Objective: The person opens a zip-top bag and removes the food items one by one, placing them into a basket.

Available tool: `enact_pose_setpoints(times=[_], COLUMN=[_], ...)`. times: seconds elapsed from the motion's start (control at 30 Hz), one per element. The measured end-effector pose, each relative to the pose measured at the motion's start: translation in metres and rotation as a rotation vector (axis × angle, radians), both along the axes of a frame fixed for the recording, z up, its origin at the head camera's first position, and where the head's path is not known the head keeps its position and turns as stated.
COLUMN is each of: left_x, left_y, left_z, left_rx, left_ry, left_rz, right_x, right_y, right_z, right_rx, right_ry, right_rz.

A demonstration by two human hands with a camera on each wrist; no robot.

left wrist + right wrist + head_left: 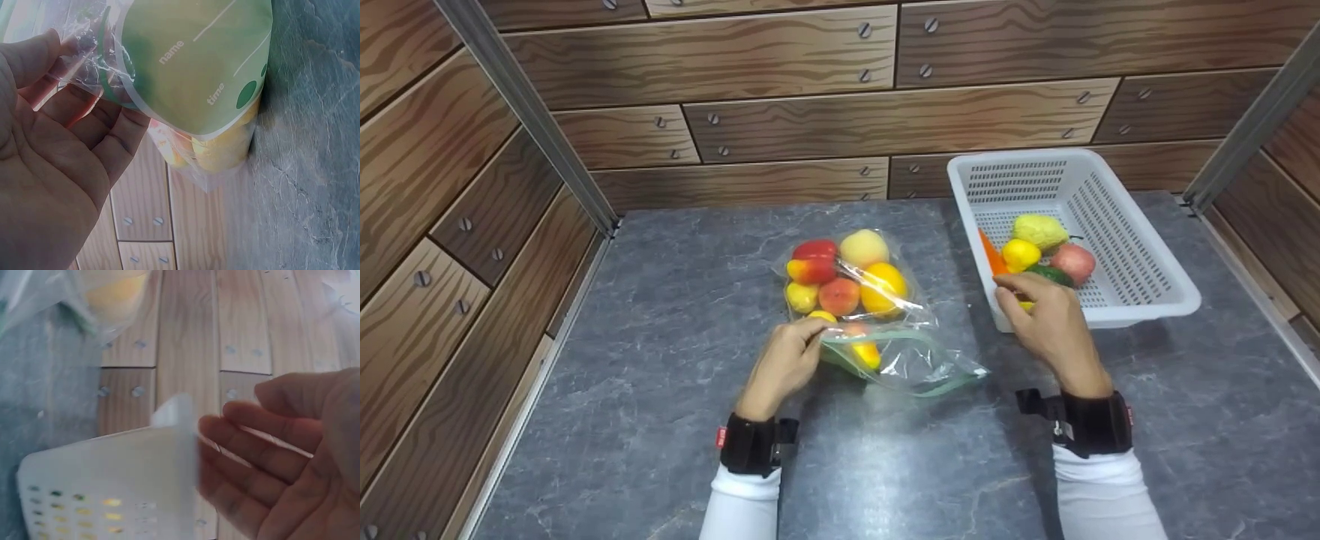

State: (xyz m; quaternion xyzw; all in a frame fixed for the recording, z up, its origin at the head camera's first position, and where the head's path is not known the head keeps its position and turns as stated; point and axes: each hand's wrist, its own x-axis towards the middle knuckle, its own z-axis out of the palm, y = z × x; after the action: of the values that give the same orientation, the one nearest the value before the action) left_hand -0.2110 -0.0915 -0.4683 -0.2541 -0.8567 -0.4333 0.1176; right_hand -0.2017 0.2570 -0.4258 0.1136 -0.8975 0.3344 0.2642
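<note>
My left hand (784,364) pinches the rim of a clear zip bag (949,367) between thumb and fingers. The bag lies on the table with its green-edged mouth parted towards me. Inside it are a red-and-yellow pepper (819,251), a pale round fruit (864,247), an orange (881,285), a peach (840,296) and several yellow pieces. In the left wrist view, the bag's green label (197,62) reads "name" and "time". My right hand (1054,326) hangs over the near left corner of a white basket (1110,318), fingers loosely bent with nothing in them.
In the basket lie a yellow-green lumpy fruit (1039,231), a small yellow fruit (1021,256), a pinkish round fruit (1073,263), a dark green piece (1051,274) and a long orange piece (992,251). Wood-patterned panels (780,60) wall the grey table (660,360) at the back and sides.
</note>
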Motion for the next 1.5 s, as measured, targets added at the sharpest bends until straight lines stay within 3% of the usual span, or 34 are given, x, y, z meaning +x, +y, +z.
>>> enact_pose_setpoints(times=[0.2,0.3,0.47,0.6,0.77,0.93,1.07,1.2,1.5], left_x=[-0.001,-0.001,-0.001,-0.001,0.0,0.0,-0.001,-0.001,0.0], left_y=[0.0,0.0,0.0,-0.001,0.0,0.0,0.0,0.0,0.001], left_z=[0.0,-0.001,-0.001,-0.001,0.0,0.0,-0.002,-0.001,0.001], left_rx=[-0.003,-0.004,-0.008,-0.015,-0.019,-0.017,-0.01,0.002,-0.022], left_ry=[-0.001,0.003,-0.005,-0.008,-0.021,-0.018,-0.011,-0.01,0.013], left_rz=[-0.005,-0.006,-0.007,-0.002,0.001,0.001,0.001,-0.01,-0.013], right_x=[0.008,0.013,0.022,0.026,0.03,0.033,0.032,0.031,0.027], right_y=[-0.007,-0.01,-0.018,-0.025,-0.032,-0.037,-0.049,-0.066,-0.101], right_z=[0.01,0.016,0.023,0.027,0.028,0.026,0.021,0.013,-0.016], right_rx=[-0.051,-0.077,-0.119,-0.122,-0.055,0.062,0.172,0.257,0.343], right_ry=[0.099,0.107,0.048,0.015,-0.03,-0.178,-0.268,-0.289,-0.157], right_rz=[0.079,0.132,0.266,0.423,0.604,0.704,0.736,0.734,0.623])
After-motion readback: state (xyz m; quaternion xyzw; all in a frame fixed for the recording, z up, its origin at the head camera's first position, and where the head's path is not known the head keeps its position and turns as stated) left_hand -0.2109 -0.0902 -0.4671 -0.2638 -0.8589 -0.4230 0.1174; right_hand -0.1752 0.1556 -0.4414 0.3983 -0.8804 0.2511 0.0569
